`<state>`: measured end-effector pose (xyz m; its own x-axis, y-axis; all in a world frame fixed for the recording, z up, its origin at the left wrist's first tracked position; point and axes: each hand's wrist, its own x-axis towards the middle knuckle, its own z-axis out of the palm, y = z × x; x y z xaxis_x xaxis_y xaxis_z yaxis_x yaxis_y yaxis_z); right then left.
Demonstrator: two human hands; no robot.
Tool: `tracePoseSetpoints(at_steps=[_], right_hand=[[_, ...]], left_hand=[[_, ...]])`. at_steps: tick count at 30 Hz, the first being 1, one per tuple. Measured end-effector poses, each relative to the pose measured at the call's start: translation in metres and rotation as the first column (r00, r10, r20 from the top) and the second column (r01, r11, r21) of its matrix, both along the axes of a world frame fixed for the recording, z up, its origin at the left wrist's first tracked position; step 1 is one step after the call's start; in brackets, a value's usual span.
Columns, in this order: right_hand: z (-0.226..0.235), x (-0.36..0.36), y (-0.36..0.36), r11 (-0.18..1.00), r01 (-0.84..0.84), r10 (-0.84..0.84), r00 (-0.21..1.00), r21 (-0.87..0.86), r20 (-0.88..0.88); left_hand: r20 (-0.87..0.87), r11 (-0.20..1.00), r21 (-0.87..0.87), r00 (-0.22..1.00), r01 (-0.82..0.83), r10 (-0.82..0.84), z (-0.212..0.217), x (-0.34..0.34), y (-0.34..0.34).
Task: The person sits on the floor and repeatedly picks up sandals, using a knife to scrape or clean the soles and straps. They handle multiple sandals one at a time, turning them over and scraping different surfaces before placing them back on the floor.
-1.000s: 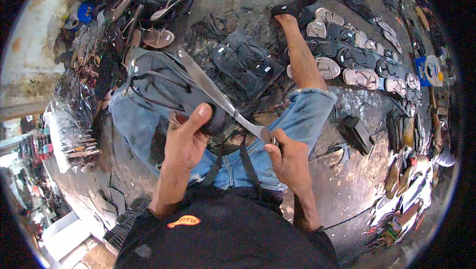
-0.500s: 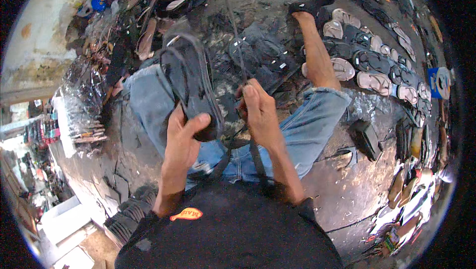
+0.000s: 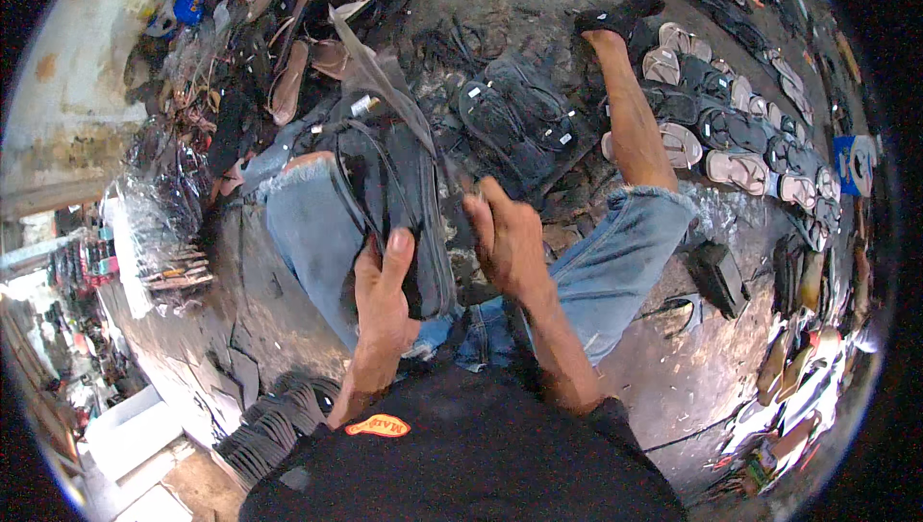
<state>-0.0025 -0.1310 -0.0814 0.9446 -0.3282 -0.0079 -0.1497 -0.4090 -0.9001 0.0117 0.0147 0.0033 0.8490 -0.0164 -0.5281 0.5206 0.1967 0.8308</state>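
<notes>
My left hand (image 3: 385, 296) is closed round the heel end of a black sandal (image 3: 420, 224), with the thumb on top of the footbed. The sandal is held over my left thigh, its toe pointing away. A long, thin greyish strip (image 3: 373, 70) rises beyond the toe and runs down beside the sandal's right edge. Just right of the sandal, my right hand (image 3: 514, 243) is closed with fingers curled and slightly blurred. What it grips, if anything, is hard to make out.
A pair of black sandals (image 3: 514, 113) lies on the floor between my legs. Pale and black sandals (image 3: 735, 171) stand in rows at right, near a dark block (image 3: 716, 277). More footwear (image 3: 288, 80) is heaped at far left, above a clear plastic bag (image 3: 159, 205).
The dark strip that stretched upward from my right hand now hangs slack by the sandal's toe. The sandal and left hand have shifted right and nearer; my right hand has moved slightly right and nearer.
</notes>
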Motion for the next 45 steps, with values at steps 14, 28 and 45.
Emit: tracePoseSetpoints(at_steps=[14,28,45], right_hand=[[0.042,0.025,-0.027,0.757,0.118,-0.162,0.987,0.643,0.010],[0.044,-0.118,-0.024,0.940,-0.174,0.227,0.961,0.293,-0.158],[0.017,0.044,-0.010,0.986,-0.063,0.064,0.998,-0.152,0.004]], left_hand=[[0.214,0.921,0.062,0.896,0.385,-0.389,-0.007,0.005,0.010],[0.131,0.974,0.198,0.982,0.108,-0.135,-0.009,0.007,-0.001],[0.051,0.998,0.064,0.998,0.024,-0.027,-0.024,0.022,0.009]])
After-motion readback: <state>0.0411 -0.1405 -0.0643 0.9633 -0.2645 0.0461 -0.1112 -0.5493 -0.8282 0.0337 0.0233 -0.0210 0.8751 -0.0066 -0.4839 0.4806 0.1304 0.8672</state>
